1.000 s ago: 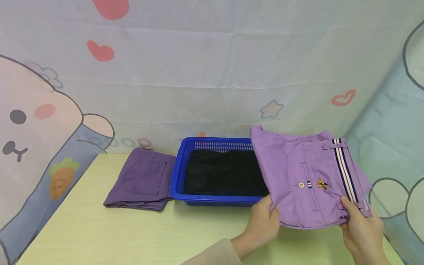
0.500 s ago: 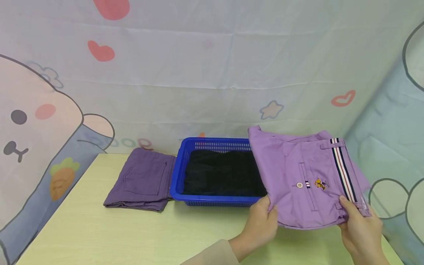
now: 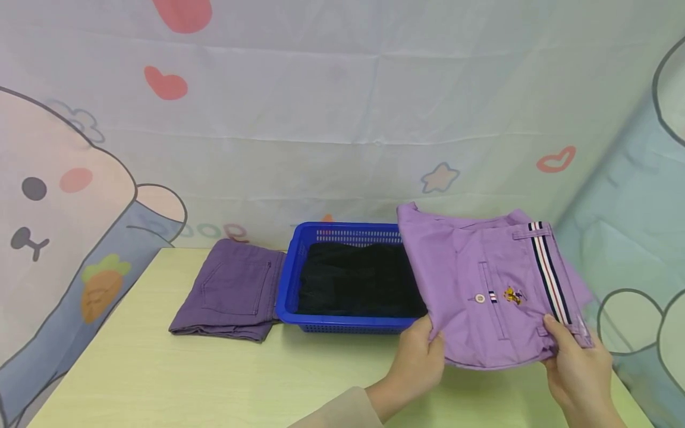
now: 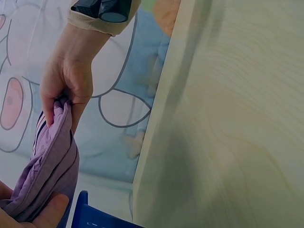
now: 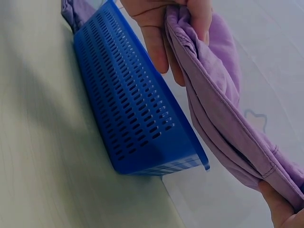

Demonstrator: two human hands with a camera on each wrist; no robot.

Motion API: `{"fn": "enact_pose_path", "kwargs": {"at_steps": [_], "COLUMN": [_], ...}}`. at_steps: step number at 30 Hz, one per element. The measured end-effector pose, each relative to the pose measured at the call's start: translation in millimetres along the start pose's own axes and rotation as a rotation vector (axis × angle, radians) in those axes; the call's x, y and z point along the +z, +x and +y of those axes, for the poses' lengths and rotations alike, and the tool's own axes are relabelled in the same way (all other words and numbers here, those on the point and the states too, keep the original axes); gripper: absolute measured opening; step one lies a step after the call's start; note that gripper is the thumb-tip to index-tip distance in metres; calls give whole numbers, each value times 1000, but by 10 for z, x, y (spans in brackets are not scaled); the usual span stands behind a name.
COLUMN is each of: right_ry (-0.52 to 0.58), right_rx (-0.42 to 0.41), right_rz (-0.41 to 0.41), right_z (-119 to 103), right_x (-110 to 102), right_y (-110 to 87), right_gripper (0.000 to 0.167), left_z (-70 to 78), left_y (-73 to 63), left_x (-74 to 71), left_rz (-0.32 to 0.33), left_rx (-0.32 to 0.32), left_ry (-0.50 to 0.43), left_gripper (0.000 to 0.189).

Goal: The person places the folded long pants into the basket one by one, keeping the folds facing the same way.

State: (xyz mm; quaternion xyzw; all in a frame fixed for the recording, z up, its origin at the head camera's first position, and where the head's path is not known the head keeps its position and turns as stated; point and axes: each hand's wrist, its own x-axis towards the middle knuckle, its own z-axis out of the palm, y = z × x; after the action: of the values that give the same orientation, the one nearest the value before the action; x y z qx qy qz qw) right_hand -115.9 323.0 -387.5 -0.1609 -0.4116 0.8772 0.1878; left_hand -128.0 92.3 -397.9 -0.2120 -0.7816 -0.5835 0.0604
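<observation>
A plain beige sleeve point(image 3: 342, 410) is ending just behind the left hand point(image 3: 414, 359); behind the right hand point(image 3: 580, 365), a beige cuff point(image 4: 89, 24) is showing alongside a dark, round-ended device point(image 4: 114, 11).

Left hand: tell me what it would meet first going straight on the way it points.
The lilac garment that the left hand grips fills its line ahead. Beyond, it would probably reach the printed backdrop, though the garment hides that stretch and depth is unclear.

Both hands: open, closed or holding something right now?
Left hand: gripping the folded lilac pants.
Right hand: gripping the same pants at the waistband.
</observation>
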Motion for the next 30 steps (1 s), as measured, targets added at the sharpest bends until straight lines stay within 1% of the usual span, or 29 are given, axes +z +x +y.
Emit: {"fn": "enact_pose_path", "kwargs": {"at_steps": [5, 13, 20, 30], "right_ry": [-30, -10, -37, -19], "right_rx": [-3, -20, -18, -29], "right_rz": [21, -24, -19, -36], "right_z": [-2, 5, 12, 32], "right_x": [37, 60, 83, 108], "right_y": [9, 2, -5, -15], "right_gripper": [19, 21, 21, 24], "left_z": [-7, -5, -6, -5], "left_y": [9, 7, 2, 0], "left_x": [-11, -26, -44, -63], "left_rz": [3, 14, 22, 22], "left_rx": [15, 10, 23, -3], "left_ry": [-3, -8, 7, -8], "left_gripper": [19, 21, 20, 23]}}
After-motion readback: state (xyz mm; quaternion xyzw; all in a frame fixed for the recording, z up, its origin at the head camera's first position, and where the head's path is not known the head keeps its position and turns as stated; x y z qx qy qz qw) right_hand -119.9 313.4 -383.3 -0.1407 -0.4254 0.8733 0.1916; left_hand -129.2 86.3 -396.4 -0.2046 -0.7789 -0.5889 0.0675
